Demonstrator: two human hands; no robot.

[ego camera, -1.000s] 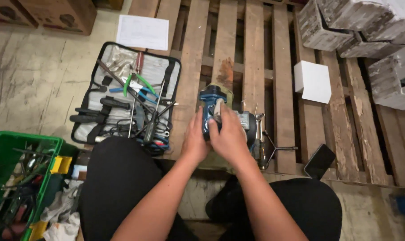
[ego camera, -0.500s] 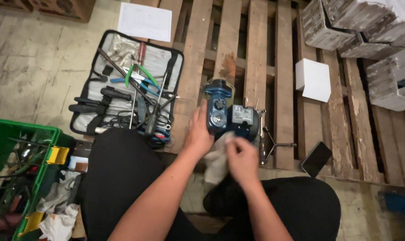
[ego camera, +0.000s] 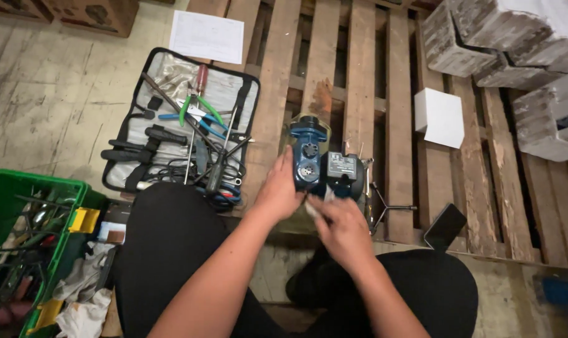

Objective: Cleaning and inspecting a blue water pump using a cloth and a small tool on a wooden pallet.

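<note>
A blue water pump [ego camera: 310, 156] with a dark motor body [ego camera: 344, 177] lies on a wooden pallet [ego camera: 399, 125] in front of my knees. My left hand [ego camera: 279, 191] grips the pump's left side and steadies it. My right hand [ego camera: 340, 226] sits just below the pump, fingers closed on a pale rag [ego camera: 316, 204] pressed against its near end. The pump's round face with several holes points up at me.
An unrolled tool pouch [ego camera: 184, 125] with pliers and screwdrivers lies left of the pallet. A green crate [ego camera: 21, 250] of tools stands at lower left. A white box [ego camera: 439, 116], a black phone [ego camera: 445, 226], a cross wrench [ego camera: 387, 206] and grey blocks [ego camera: 515, 44] lie right.
My right hand came off the top of the pump and moved down to its near end with the rag. The left hand stayed on the pump's side.
</note>
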